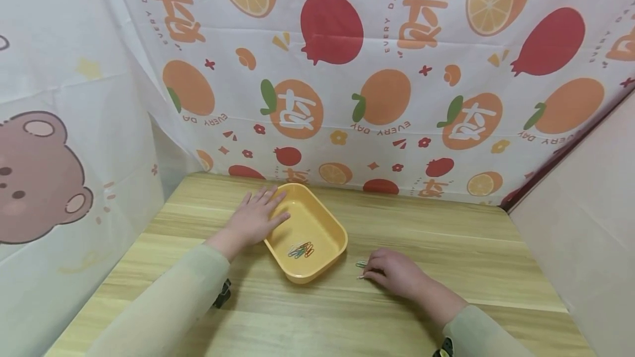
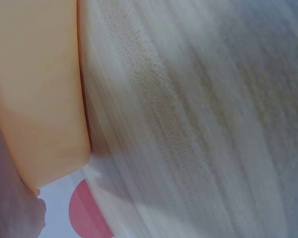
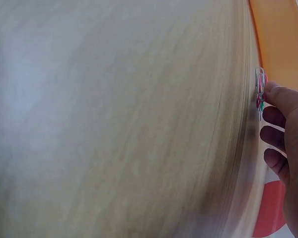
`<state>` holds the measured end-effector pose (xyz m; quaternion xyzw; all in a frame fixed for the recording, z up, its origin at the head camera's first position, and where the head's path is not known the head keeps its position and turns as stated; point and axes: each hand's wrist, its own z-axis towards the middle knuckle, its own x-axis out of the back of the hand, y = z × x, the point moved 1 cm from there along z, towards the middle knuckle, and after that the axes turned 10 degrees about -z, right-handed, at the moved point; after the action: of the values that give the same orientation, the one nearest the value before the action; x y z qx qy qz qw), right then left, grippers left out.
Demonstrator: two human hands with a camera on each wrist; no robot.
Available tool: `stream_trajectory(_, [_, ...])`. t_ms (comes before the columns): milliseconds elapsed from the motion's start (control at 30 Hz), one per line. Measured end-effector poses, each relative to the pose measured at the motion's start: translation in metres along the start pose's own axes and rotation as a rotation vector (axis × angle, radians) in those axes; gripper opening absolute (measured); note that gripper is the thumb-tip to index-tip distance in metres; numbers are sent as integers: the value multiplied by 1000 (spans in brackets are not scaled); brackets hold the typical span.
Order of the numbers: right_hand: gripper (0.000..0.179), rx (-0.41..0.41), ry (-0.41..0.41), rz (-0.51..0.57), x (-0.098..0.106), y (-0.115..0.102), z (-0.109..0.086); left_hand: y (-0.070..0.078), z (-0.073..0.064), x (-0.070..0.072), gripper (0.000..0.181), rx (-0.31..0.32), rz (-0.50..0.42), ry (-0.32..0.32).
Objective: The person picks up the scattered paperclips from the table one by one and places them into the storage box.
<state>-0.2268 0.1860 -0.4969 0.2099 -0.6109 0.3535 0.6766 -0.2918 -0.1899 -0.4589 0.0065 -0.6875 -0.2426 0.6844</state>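
While a yellow tray (image 1: 324, 218) is steadied on a wood-grain counter (image 1: 436, 227) by the left hand (image 1: 254, 217), a few loose paper clips (image 1: 361, 263) are worked at by the right hand (image 1: 395, 273) just off the tray's right side. A small heap of colored clips (image 1: 301, 250) is already held inside, gathered toward the near end of the tray floor.

The left grip is laid flat, its fingers spread over the left rim and nothing clasped. The right grip is bent, thumb and fingertips brought to the clips at counter level; whether a clip is actually pinched cannot be told, as the pieces are tiny and partly covered by the fingers.

Trouble could be caused by the size of the pieces. Thin wire lying flat may be slid along the counter rather than lifted, and a clip caught only by its end might be dropped short of the rim. Loops could also be hooked together, so that a second clip is dragged along and shed on the way. Should the rim be pressed too hard from the left, the light-looking tray might be tipped or shifted, and the heap scattered.
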Motion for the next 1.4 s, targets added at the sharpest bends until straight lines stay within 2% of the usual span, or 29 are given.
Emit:
stream_trajectory(367, [7, -44, 5, -25, -2, 1, 0, 2, 0, 0, 70, -3, -8, 13])
stream_trajectory(667, [7, 43, 43, -117, -2, -2, 1, 1, -1, 0, 70, 4, -10, -3])
stream_trajectory(1400, [4, 38, -40, -15, 6, 1, 0, 1, 0, 1, 70, -3, -2, 6])
